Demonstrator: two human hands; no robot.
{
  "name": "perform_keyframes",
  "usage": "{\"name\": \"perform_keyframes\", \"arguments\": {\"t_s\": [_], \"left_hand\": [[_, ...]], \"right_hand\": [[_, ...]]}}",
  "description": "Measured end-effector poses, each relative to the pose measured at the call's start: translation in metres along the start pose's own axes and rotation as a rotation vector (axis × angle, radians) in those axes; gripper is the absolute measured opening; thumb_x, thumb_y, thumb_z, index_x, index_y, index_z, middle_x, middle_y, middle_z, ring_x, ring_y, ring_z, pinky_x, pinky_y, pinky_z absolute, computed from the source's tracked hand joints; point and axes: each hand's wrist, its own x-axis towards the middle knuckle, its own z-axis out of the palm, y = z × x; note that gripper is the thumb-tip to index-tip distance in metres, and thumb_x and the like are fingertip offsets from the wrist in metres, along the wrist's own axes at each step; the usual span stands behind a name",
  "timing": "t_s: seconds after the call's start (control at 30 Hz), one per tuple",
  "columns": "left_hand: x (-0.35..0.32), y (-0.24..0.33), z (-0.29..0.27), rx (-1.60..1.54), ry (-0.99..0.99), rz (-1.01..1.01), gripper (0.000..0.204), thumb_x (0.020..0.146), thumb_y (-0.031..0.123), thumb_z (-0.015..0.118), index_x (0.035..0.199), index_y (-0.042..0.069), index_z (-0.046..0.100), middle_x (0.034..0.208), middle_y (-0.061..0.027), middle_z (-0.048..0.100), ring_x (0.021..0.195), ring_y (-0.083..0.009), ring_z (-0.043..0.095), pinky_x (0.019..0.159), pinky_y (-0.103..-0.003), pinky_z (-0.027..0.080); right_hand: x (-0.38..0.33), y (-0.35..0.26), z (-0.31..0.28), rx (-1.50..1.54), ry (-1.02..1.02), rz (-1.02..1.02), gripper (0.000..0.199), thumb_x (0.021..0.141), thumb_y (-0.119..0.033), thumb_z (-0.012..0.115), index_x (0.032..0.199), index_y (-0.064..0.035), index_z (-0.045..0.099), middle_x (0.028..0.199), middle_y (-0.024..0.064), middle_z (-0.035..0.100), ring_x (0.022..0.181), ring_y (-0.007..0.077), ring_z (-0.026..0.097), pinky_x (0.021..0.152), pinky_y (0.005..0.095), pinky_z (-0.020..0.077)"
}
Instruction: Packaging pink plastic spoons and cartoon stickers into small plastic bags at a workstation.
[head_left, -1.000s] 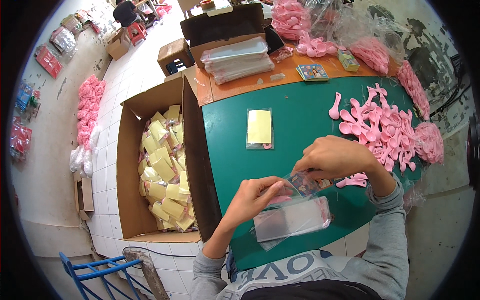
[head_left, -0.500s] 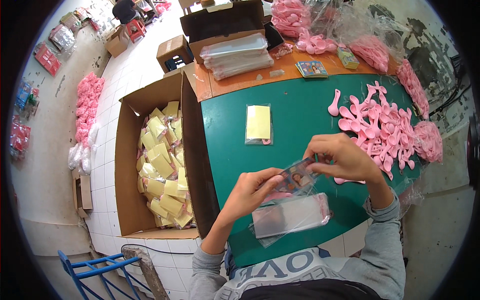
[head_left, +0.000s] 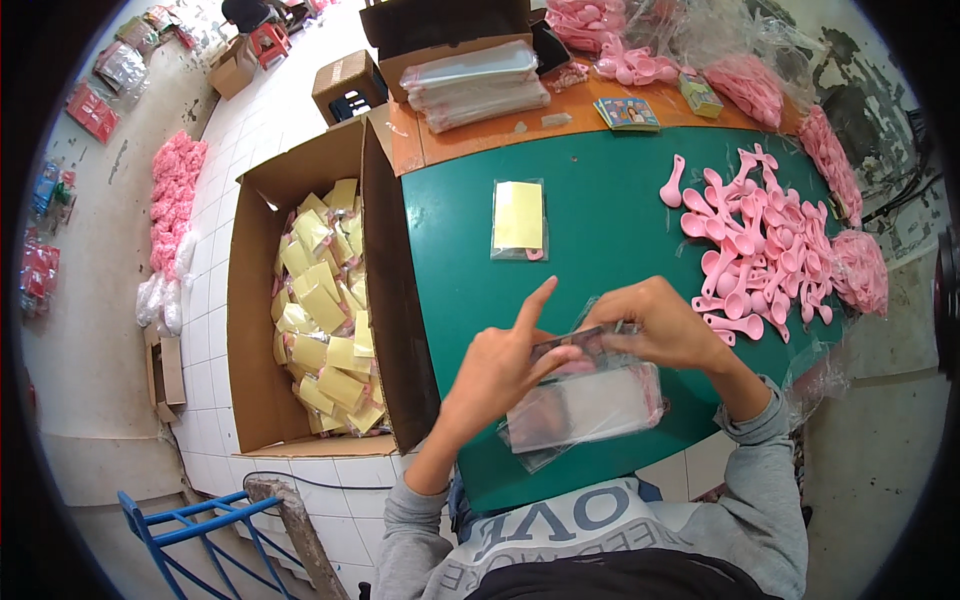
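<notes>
Over the near part of the green table, both hands hold a clear plastic bag (head_left: 590, 343) with a printed card inside, tilted so that its face is foreshortened. My left hand (head_left: 497, 372) has its index finger raised; its thumb and other fingers are at the bag's left end. Gripping the right end is my right hand (head_left: 655, 322), with its fingers curled. Below them lies a stack of empty clear bags (head_left: 585, 410). Farther up the table rests a filled bag (head_left: 519, 216) with a yellow card and a pink spoon end showing. Loose pink spoons (head_left: 755, 245) are heaped at the right.
Left of the table stands a large cardboard box (head_left: 262, 400) holding many filled bags (head_left: 320, 300). Printed cards (head_left: 628, 113) and a pile of plastic sleeves (head_left: 470, 85) lie on the orange table (head_left: 440, 160). A blue metal frame (head_left: 200, 515) is at lower left.
My left index finger has lifted off the bag and points up. The bag has tilted, so its card face shows less. The whole view has shifted slightly.
</notes>
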Motion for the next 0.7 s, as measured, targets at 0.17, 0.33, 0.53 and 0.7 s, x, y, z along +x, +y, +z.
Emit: {"name": "perform_keyframes", "arguments": {"t_s": [0.17,0.33,0.53,0.7], "left_hand": [[-0.012,-0.028,-0.024,-0.306,-0.179,0.109,0.066,0.076,0.013,0.070,0.132,0.009,0.035,0.078,-0.0156,0.066,0.068,-0.0188,0.065,0.060,-0.029,0.050],[-0.018,-0.025,-0.028,-0.405,-0.188,0.028,0.071,0.071,-0.002,0.067,0.134,0.003,0.033,0.080,-0.0061,0.065,0.073,-0.0081,0.059,0.065,-0.022,0.049],[-0.023,-0.033,-0.023,-0.469,-0.183,0.046,0.074,0.071,0.004,0.073,0.133,0.000,0.032,0.079,-0.0064,0.063,0.071,-0.0091,0.060,0.065,-0.022,0.050],[-0.030,-0.030,-0.006,-0.394,-0.124,0.026,0.068,0.076,0.011,0.070,0.133,0.008,0.033,0.080,-0.0104,0.066,0.070,-0.0133,0.064,0.063,-0.025,0.050]], "right_hand": [[-0.012,0.002,0.003,0.126,0.237,0.113,0.015,0.068,-0.002,0.069,0.073,0.0006,0.055,0.068,0.0057,0.054,0.061,0.0122,0.051,0.057,0.0256,0.0427],[-0.015,0.001,0.006,0.228,0.165,0.201,0.025,0.069,-0.007,0.073,0.068,-0.0003,0.048,0.065,0.0005,0.048,0.062,0.0069,0.044,0.056,0.0234,0.0389],[-0.028,0.005,0.017,0.576,0.033,0.335,0.011,0.075,-0.007,0.068,0.074,0.0014,0.062,0.072,0.0019,0.060,0.065,0.0049,0.050,0.060,0.0214,0.0423],[-0.041,0.010,0.022,0.426,0.200,0.211,0.012,0.070,-0.003,0.071,0.076,0.0017,0.061,0.068,0.0012,0.058,0.065,0.0050,0.050,0.057,0.0211,0.0409]]}}
